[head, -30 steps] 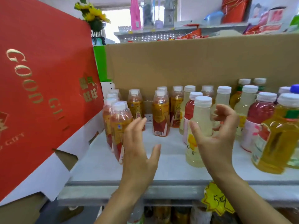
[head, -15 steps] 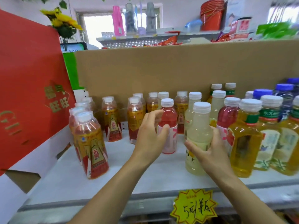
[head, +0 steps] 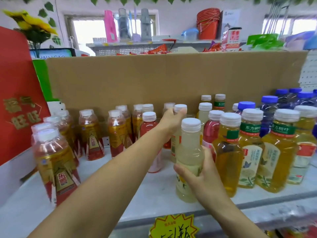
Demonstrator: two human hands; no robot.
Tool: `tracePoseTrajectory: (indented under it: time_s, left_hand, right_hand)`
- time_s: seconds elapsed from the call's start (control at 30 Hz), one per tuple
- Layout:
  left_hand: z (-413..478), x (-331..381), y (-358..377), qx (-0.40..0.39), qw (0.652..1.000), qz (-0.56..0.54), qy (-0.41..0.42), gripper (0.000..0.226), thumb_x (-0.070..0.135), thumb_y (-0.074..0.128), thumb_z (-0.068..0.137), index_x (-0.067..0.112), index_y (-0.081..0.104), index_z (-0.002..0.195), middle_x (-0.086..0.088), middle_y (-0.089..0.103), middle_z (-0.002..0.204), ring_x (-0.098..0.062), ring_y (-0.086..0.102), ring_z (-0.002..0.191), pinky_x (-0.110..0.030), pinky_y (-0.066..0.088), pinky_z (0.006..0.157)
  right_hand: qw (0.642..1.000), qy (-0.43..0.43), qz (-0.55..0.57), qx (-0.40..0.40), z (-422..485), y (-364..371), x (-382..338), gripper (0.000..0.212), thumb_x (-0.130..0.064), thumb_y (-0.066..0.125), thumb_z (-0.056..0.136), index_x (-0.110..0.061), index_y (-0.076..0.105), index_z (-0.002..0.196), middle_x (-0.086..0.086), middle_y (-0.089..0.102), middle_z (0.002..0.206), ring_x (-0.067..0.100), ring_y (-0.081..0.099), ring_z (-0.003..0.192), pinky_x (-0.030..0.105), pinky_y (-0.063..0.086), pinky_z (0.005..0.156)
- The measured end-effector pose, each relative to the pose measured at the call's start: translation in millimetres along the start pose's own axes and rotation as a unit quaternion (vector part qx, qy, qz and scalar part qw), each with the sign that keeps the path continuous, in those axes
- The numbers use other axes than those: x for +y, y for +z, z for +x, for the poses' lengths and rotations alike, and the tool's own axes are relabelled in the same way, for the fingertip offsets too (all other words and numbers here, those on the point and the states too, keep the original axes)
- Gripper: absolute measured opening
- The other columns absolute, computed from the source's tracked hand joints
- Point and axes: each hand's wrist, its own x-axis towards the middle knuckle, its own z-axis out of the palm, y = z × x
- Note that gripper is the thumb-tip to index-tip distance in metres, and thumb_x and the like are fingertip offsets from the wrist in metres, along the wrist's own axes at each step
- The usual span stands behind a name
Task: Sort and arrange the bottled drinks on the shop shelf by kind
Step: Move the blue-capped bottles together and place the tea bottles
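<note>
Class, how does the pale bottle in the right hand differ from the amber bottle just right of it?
The pale bottle holds cloudy, whitish-yellow drink; the amber bottle holds clear golden drink. The right hand grips the pale bottle; no hand grips the amber bottle. The amber bottle has a green band under its cap; the pale bottle has none. Both are upright, white-capped.

Right hand (head: 203, 175) gripped a pale bottle (head: 190, 148) on the shelf (head: 137, 194); left hand (head: 171, 121) clasped a white-capped bottle (head: 180, 107) behind it.

Pale bottle (head: 189, 152) upright, amber bottles (head: 229, 158) right, perhaps tea
</note>
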Motion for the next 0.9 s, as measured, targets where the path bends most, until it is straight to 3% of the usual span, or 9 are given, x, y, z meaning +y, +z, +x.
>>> tracePoseTrajectory:
  time_s: [0.13,0.27,0.43,0.53,0.7,0.9]
  left_hand:
    - [1,-1,-1,-0.008,1.000,0.013,0.018,0.025,0.039,0.049,0.100,0.016,0.057,0.106,-0.006,0.062,0.109,-0.018,0.057,0.097,-0.037,0.048,0.091]
    - [-3,-1,-3,-0.016,0.999,0.024,0.029,0.048,0.044,0.048,0.101,0.011,0.047,0.135,-0.007,0.060,0.126,-0.022,0.057,0.116,-0.044,0.046,0.104]
    - [-11,-2,-2,0.011,0.999,0.014,0.041,0.049,0.047,0.048,0.099,0.012,0.050,0.135,-0.008,0.061,0.127,-0.024,0.058,0.117,-0.048,0.047,0.104]
    - [-25,8,-7,0.045,0.996,-0.001,0.075,0.038,0.041,0.046,0.102,0.011,0.053,0.125,-0.006,0.059,0.125,-0.020,0.057,0.113,-0.038,0.047,0.100]
    - [-65,27,-21,0.072,0.985,-0.061,0.145,0.032,0.042,0.041,0.105,0.015,0.050,0.120,0.008,0.052,0.101,-0.003,0.051,0.088,-0.023,0.041,0.073]
    - [-120,29,-26,0.034,0.981,-0.106,0.160,0.040,0.055,0.039,0.101,0.020,0.057,0.111,-0.011,0.066,0.113,-0.028,0.066,0.105,-0.049,0.055,0.092]
  right_hand:
    - [1.000,0.006,-0.009,0.000,-3,-2,-2,0.088,-0.053,0.081,0.064,-0.046,0.031,0.137,-0.010,0.041,0.147,0.007,0.049,0.126,0.041,0.042,0.109]
    - [1.000,0.019,-0.016,0.004,-6,-2,-9,0.089,-0.038,0.083,0.073,-0.039,0.029,0.144,-0.009,0.041,0.146,0.008,0.049,0.125,0.039,0.043,0.107]
    - [1.000,0.016,-0.019,0.018,-12,0,-24,0.070,-0.027,0.081,0.079,-0.039,0.035,0.131,-0.014,0.051,0.128,-0.008,0.053,0.108,0.010,0.046,0.081]
    - [0.999,0.006,-0.020,0.047,-20,-3,-34,0.060,-0.024,0.080,0.080,-0.036,0.040,0.123,-0.021,0.058,0.109,-0.018,0.055,0.095,0.002,0.045,0.072]
    - [0.996,-0.015,-0.015,0.084,-37,-17,-53,0.054,-0.028,0.078,0.080,-0.030,0.044,0.122,-0.017,0.060,0.105,-0.015,0.058,0.089,0.004,0.047,0.068]
    - [0.992,-0.016,-0.008,0.124,-60,-36,-62,0.046,-0.032,0.075,0.083,-0.025,0.049,0.119,-0.007,0.063,0.101,-0.003,0.063,0.083,0.014,0.053,0.067]
